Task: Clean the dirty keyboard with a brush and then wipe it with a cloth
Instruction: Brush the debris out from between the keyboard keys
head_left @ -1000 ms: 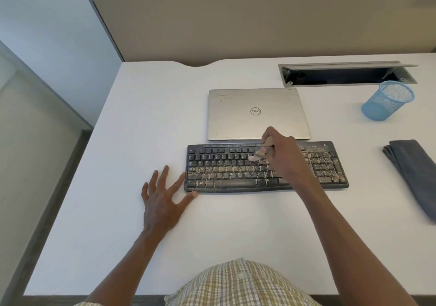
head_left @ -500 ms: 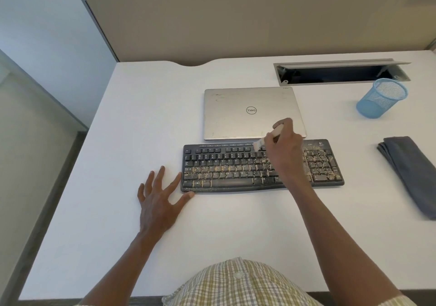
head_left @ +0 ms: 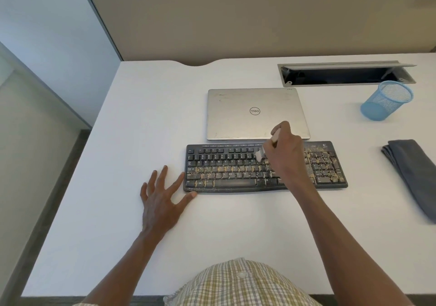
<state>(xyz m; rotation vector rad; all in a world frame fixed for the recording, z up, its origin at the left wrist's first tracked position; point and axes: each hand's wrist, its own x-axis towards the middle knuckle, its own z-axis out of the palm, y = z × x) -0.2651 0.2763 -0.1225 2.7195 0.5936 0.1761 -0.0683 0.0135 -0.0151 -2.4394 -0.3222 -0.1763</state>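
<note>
- Black and speckled with tan grit, the keyboard (head_left: 264, 167) lies across the middle of the white worktop (head_left: 118, 235), just in front of a closed silver laptop (head_left: 247, 107).
- The right hand (head_left: 286, 154) grips the brush (head_left: 266, 148) by its pale handle; the bristles touch the upper key rows right of centre. A second ago they were lower, around the middle rows, then at the far edge by the laptop, and now they have come back a little toward the near side: short far-and-near strokes over one patch.
- The left hand (head_left: 162, 199) lies flat on the worktop with straight, spread fingers, holding nothing; thumb and forefinger touch the keyboard's near-left corner as they did a second ago, apparently bracing it.
- The upper-left rows look fairly clean, while the middle and lower rows and the number pad on the right carry plenty of grit. My reading is that brushing is only partly done and has most of the keyboard to cover.
- The grey cloth (head_left: 415, 175) lies folded and untouched at the right edge, well apart from the keyboard, so the wiping step has not begun.
- A blue mesh cup (head_left: 385, 101) stands at the far right, below an open cable hatch (head_left: 342, 74).
</note>
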